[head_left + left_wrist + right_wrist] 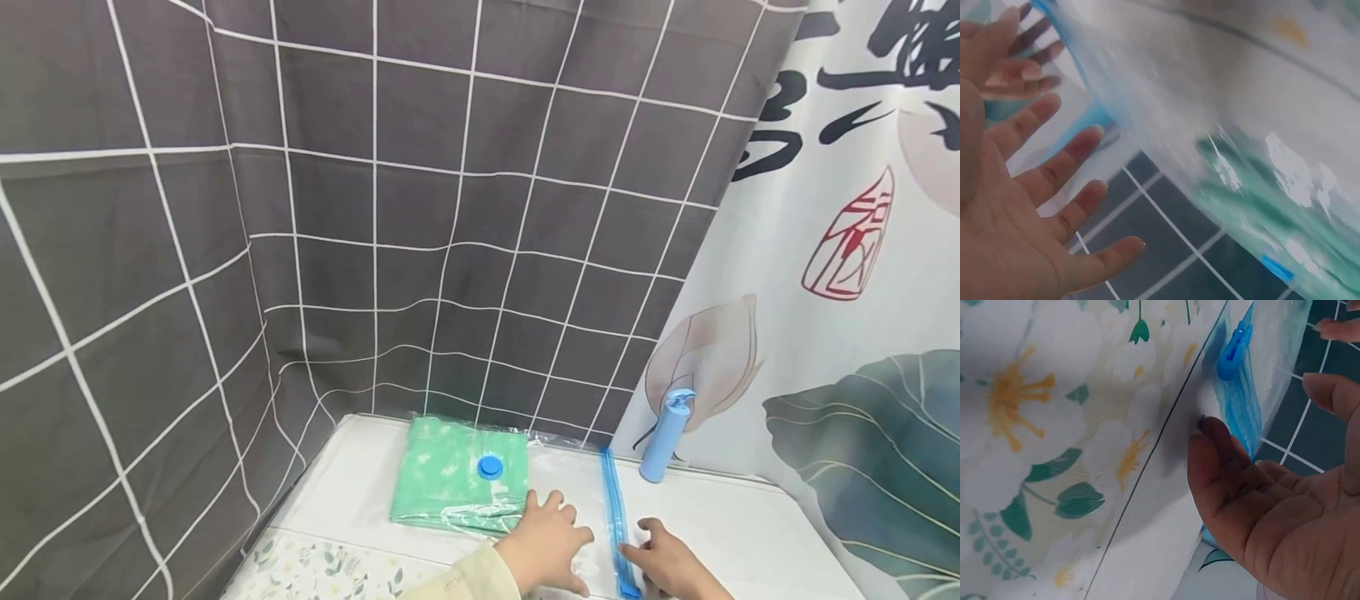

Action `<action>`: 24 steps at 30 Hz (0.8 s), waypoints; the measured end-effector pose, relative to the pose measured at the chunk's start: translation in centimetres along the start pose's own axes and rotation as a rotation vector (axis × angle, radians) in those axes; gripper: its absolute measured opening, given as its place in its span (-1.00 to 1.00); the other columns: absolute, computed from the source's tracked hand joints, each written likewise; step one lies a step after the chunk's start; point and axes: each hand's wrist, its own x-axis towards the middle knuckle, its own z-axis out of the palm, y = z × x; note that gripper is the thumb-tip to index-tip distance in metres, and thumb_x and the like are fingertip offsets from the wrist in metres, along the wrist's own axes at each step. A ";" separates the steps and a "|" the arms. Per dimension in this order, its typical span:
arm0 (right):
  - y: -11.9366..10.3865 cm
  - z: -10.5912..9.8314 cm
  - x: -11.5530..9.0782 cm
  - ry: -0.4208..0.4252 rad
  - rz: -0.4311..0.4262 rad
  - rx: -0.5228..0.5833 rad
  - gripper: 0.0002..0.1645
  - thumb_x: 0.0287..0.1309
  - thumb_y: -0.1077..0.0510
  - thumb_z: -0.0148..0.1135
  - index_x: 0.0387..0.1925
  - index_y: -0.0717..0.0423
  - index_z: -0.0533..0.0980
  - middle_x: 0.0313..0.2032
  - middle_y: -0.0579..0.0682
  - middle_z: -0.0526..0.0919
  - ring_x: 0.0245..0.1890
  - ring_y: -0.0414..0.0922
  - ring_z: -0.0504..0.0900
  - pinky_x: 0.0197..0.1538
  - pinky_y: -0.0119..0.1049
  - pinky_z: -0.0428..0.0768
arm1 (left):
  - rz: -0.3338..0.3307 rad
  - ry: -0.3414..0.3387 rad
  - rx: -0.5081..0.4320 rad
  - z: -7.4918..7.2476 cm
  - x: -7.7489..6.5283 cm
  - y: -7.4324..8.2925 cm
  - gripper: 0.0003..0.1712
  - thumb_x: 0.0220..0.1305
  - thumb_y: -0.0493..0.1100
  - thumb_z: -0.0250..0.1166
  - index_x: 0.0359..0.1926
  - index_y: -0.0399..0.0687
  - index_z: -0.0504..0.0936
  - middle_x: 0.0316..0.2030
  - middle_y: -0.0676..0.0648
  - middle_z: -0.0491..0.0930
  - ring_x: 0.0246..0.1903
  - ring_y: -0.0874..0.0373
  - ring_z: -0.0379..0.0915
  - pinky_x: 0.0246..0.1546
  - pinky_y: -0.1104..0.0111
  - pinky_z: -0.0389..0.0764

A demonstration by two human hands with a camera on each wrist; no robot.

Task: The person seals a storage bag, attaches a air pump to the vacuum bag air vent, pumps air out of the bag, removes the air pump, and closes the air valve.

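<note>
A clear vacuum storage bag [573, 483] lies flat on the white surface, with a folded green cloth [442, 467] in its left part. A round blue valve [491, 467] sits above the cloth. Along the bag's right end runs a blue zip strip [617, 525], and a blue slider [1235, 353] is at its near end. My left hand [546, 543] is over the bag between cloth and strip, fingers spread, holding nothing. Beside the strip is my right hand [667, 562], its fingers loosely bent with nothing gripped; whether a fingertip touches the strip I cannot tell.
A light blue hand pump [666, 437] stands upright at the back right, close to the white printed curtain [750, 400]. Behind the bag hangs a dark grid-patterned cloth [420, 208]. Floral-patterned covering [322, 571] lies along the near left.
</note>
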 end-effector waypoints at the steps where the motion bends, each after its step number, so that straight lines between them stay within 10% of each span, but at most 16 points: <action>1: 0.0 0.2 -0.4 -0.004 0.007 0.030 0.06 0.50 -0.15 0.43 0.48 0.66 0.23 -0.04 0.39 0.76 -0.21 0.06 0.82 -0.07 0.03 0.89 | 0.018 -0.004 0.000 0.2 0.0 0.5 -0.23 0.09 0.73 0.51 0.29 0.72 0.73 0.09 0.31 0.73 0.20 0.24 0.47 0.28 -0.01 0.66; 13: 0.3 0.6 -2.3 -0.043 0.043 0.188 -0.09 0.52 0.03 0.37 0.44 0.69 0.22 -0.06 0.39 0.72 -0.20 0.03 0.79 0.01 0.09 0.92 | 0.109 -0.078 -0.014 1.9 1.2 3.7 -0.56 0.31 0.40 0.57 0.16 0.57 0.82 -0.03 0.31 0.78 -0.01 0.31 0.64 0.13 0.23 0.72; 24: 0.4 0.6 -3.1 -0.139 0.033 0.453 -0.14 0.53 0.24 0.28 0.57 0.54 0.06 -0.30 0.07 0.71 -0.34 -0.13 0.72 -0.16 -0.25 0.80 | 0.073 0.017 0.049 1.2 1.4 4.9 -0.80 0.41 0.28 0.54 -0.01 0.54 0.85 -0.20 0.31 0.80 -0.24 0.35 0.62 -0.21 0.40 0.61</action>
